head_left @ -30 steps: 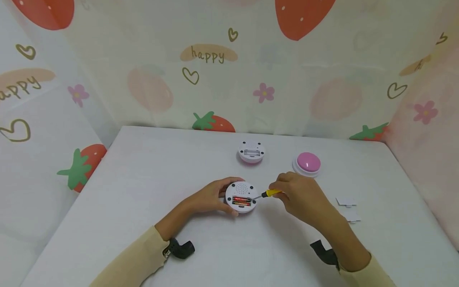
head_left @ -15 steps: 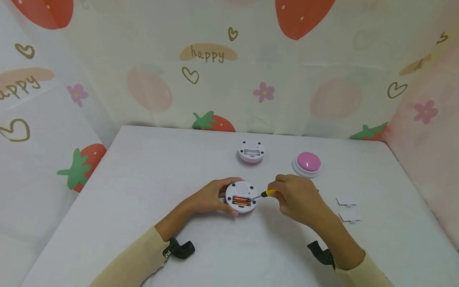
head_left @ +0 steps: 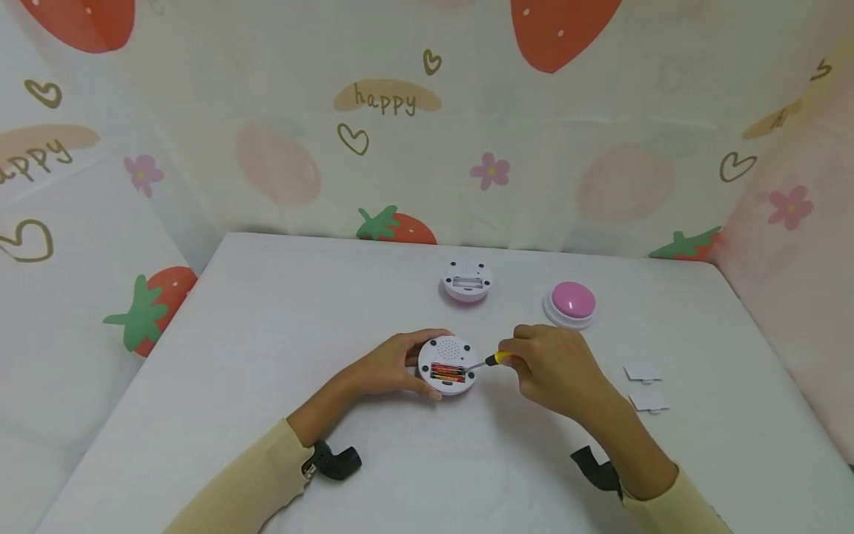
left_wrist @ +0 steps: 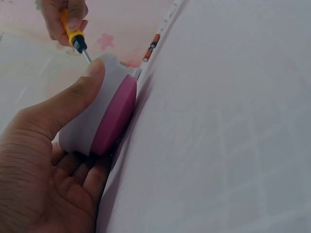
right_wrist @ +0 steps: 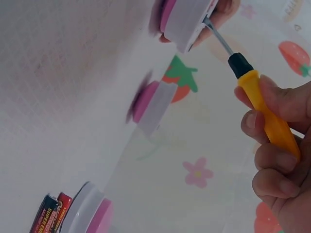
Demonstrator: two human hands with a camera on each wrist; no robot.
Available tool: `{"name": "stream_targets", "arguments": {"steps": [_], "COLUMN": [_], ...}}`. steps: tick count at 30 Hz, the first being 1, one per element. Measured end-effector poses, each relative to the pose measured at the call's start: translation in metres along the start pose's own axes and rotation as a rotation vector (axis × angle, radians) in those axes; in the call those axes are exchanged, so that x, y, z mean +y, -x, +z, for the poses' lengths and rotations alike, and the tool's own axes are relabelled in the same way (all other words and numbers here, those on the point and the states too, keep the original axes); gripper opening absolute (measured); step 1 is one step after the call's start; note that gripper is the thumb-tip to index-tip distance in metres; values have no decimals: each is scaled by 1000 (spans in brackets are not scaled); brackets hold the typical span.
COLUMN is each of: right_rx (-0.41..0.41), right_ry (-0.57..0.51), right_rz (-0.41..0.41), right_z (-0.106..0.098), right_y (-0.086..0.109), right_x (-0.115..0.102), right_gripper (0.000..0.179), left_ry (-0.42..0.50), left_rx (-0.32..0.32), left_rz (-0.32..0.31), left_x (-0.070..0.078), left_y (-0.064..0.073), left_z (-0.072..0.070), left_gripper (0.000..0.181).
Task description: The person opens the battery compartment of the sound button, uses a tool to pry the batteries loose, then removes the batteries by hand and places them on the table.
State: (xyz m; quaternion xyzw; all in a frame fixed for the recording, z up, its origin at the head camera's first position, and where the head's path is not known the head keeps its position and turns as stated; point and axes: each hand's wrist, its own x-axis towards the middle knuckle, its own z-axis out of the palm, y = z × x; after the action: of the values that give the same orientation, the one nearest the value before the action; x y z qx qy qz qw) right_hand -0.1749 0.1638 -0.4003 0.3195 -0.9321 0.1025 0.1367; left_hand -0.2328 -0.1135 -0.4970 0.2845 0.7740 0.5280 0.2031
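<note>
My left hand (head_left: 387,365) grips a round white push-button device (head_left: 448,348) by its side. It is turned upside down, and its pink dome faces the table in the left wrist view. Two red batteries (head_left: 447,372) lie in its uncovered compartment. A yellow-handled screwdriver (right_wrist: 265,104) is in my right hand (head_left: 557,371), thumb and fingers curled round the handle. The metal shaft (right_wrist: 219,36) slants down to the right end of the battery compartment, its tip at the edge there.
Behind stands another upturned device (head_left: 467,285) with an uncovered battery compartment. To its right, one sits pink dome (head_left: 574,300) up. Two white battery covers (head_left: 649,401) lie on the white table (head_left: 300,297) at right. Loose batteries (right_wrist: 51,213) show near the dome-up device in the right wrist view.
My right hand has turned slightly and its forearm has shifted a little left, baring more of the front battery cover. The left hand and the device stay in place.
</note>
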Motion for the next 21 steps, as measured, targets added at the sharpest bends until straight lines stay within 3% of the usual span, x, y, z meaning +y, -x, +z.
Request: {"name": "stream_targets", "arguments": {"steps": [21], "right_rx": [2], "right_ry": [6], "right_rz": [-7], "right_z": [-2], "right_y": [1], "right_x": [3], "right_gripper": [10], "left_ry": [15], "left_rx": [-13], "left_rz": [6], "left_x": [-3], "left_y": [-2], "left_z": [-2], "left_gripper": [92]}}
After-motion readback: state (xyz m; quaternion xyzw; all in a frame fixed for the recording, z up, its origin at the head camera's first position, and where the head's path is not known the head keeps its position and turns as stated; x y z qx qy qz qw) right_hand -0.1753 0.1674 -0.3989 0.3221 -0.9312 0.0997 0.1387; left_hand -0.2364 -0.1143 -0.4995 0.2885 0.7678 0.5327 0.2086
